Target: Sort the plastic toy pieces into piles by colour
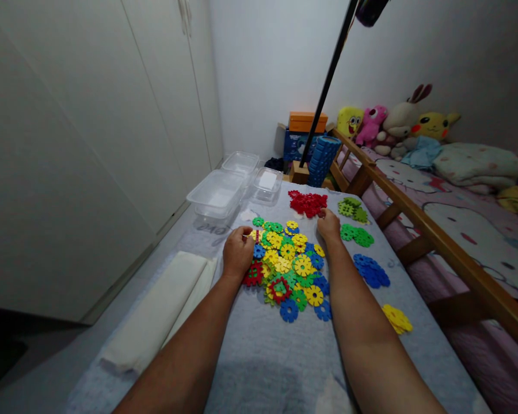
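Note:
A mixed heap of yellow, green, blue and red notched plastic discs and squares lies in the middle of the cloth-covered table. At the heap's left edge my left hand is closed, its fingertips on a red plastic building piece seen nearly edge-on. My right hand reaches over to the pile of red pieces. Its fingers are pinched together at the pile's near right edge, and what they hold, if anything, is hidden. Down the right side lie light green squares, green discs, blue discs and yellow discs.
Clear plastic containers stand at the back left. A folded cream cloth lies along the left side. A wooden bed rail borders the right edge. Behind the table stand a black pole and a blue foam roller.

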Demonstrator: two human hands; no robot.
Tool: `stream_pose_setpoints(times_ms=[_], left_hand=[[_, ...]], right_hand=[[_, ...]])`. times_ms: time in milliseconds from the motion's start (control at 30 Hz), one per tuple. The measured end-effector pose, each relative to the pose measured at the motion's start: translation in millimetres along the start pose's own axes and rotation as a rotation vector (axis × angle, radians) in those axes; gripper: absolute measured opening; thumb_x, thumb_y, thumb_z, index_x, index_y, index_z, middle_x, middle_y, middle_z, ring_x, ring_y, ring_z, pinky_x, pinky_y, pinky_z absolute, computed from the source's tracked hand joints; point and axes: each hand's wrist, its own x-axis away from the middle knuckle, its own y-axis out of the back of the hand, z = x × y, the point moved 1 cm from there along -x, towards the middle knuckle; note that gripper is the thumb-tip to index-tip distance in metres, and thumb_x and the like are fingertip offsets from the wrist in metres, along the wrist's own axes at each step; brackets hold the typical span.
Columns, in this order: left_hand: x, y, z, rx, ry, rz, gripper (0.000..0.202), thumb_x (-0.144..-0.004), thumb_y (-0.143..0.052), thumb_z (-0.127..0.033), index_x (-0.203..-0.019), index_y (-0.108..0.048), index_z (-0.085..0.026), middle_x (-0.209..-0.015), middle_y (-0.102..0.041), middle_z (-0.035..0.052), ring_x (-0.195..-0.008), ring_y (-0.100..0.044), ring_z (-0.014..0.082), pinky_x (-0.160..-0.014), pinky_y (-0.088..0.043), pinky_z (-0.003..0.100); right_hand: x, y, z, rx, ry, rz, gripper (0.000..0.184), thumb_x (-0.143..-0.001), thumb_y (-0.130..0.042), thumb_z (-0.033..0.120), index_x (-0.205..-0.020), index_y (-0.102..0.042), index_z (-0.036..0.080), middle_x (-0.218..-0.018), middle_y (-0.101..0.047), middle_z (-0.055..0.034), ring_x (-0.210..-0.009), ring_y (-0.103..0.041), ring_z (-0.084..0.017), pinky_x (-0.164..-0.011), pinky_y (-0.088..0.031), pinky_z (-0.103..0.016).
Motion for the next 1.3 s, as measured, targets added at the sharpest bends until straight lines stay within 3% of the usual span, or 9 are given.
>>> stream_pose_setpoints(times_ms=[200,333,467,600,767,933,1100,1200,1300], left_hand=[[-0.3,-0.6,2.0,0.007,0.006,-0.001,0.031,-0.081,-0.049,-0.021,-0.103,-0.070,-0.018,-0.097,-0.072,0.0079,-0.091,-0.067,0.0223,-0.090,-0.053,0.037],[-1.2,-0.6,3.3,0.016,0.017,-0.010,0.032,-0.080,-0.048,-0.019,-0.104,-0.070,-0.018,-0.099,-0.073,0.0080,-0.093,-0.067,0.0223,-0.092,-0.053,0.037],[-1.5,0.0,2.8,0.048,0.036,-0.026,0.034,-0.081,-0.047,-0.018,-0.107,-0.068,-0.018,-0.103,-0.072,0.0077,-0.094,-0.067,0.0215,-0.093,-0.053,0.036],[-2.0,0.6,1.7,0.072,0.054,-0.033,0.036,-0.081,-0.048,-0.017,-0.112,-0.066,-0.018,-0.105,-0.072,0.0080,-0.097,-0.068,0.0213,-0.094,-0.053,0.036],[-3.0,0.7,1.0,0.072,0.055,-0.034,0.037,-0.081,-0.047,-0.016,-0.113,-0.065,-0.016,-0.107,-0.072,0.0094,-0.101,-0.068,0.0226,-0.098,-0.052,0.038],[-2.9,-0.1,1.9,0.075,0.046,-0.041,0.036,-0.081,-0.046,-0.016,-0.112,-0.066,-0.018,-0.107,-0.072,0.0085,-0.101,-0.068,0.0220,-0.098,-0.052,0.037],[-2.3,-1.1,3.3,0.077,0.051,-0.033,0.037,-0.082,-0.046,-0.017,-0.114,-0.065,-0.016,-0.108,-0.072,0.0096,-0.104,-0.068,0.0231,-0.100,-0.051,0.038],[-2.0,-0.8,3.6,0.076,0.049,-0.029,0.037,-0.082,-0.047,-0.017,-0.114,-0.066,-0.016,-0.107,-0.072,0.0097,-0.103,-0.067,0.0234,-0.099,-0.051,0.038],[-2.0,-0.6,3.8,0.070,0.042,-0.028,0.037,-0.081,-0.047,-0.016,-0.114,-0.066,-0.016,-0.107,-0.072,0.0096,-0.102,-0.067,0.0235,-0.098,-0.051,0.038]], right_hand=[[-0.8,16.1,22.8,-0.008,0.113,0.031,0.043,-0.076,-0.053,0.009,-0.112,-0.075,0.018,-0.115,-0.075,-0.0108,-0.109,-0.065,-0.025,-0.102,-0.046,-0.038],[18.8,18.5,70.0,-0.153,0.469,0.370,0.032,-0.081,-0.055,0.014,-0.106,-0.076,0.017,-0.108,-0.077,-0.0070,-0.098,-0.068,-0.020,-0.093,-0.050,-0.033],[65.8,8.9,121.0,-0.002,0.756,0.590,0.028,-0.087,-0.059,0.017,-0.109,-0.077,0.022,-0.114,-0.076,-0.0060,-0.108,-0.064,-0.022,-0.101,-0.045,-0.036],[103.2,-3.0,145.7,0.249,0.842,0.620,0.034,-0.093,-0.056,0.019,-0.120,-0.075,0.027,-0.126,-0.071,-0.0075,-0.115,-0.058,-0.028,-0.098,-0.043,-0.041],[111.7,-11.7,147.3,0.356,0.876,0.594,0.031,-0.097,-0.053,0.022,-0.116,-0.076,0.028,-0.117,-0.072,-0.0093,-0.111,-0.057,-0.028,-0.090,-0.043,-0.038],[106.6,-11.1,145.7,0.342,0.852,0.541,0.025,-0.095,-0.056,0.021,-0.104,-0.079,0.025,-0.107,-0.073,-0.0099,-0.105,-0.059,-0.027,-0.086,-0.043,-0.035],[74.0,4.4,130.6,0.016,0.744,0.447,0.019,-0.086,-0.061,0.014,-0.095,-0.077,0.020,-0.095,-0.071,-0.0069,-0.093,-0.062,-0.020,-0.086,-0.044,-0.030],[42.4,13.8,104.8,-0.200,0.509,0.312,0.016,-0.083,-0.061,0.019,-0.095,-0.073,0.018,-0.083,-0.068,-0.0032,-0.077,-0.060,-0.018,-0.075,-0.044,-0.029],[17.0,19.4,70.7,-0.285,0.241,0.061,0.018,-0.079,-0.062,0.024,-0.094,-0.067,0.016,-0.080,-0.066,-0.0020,-0.073,-0.058,-0.019,-0.071,-0.042,-0.029]])
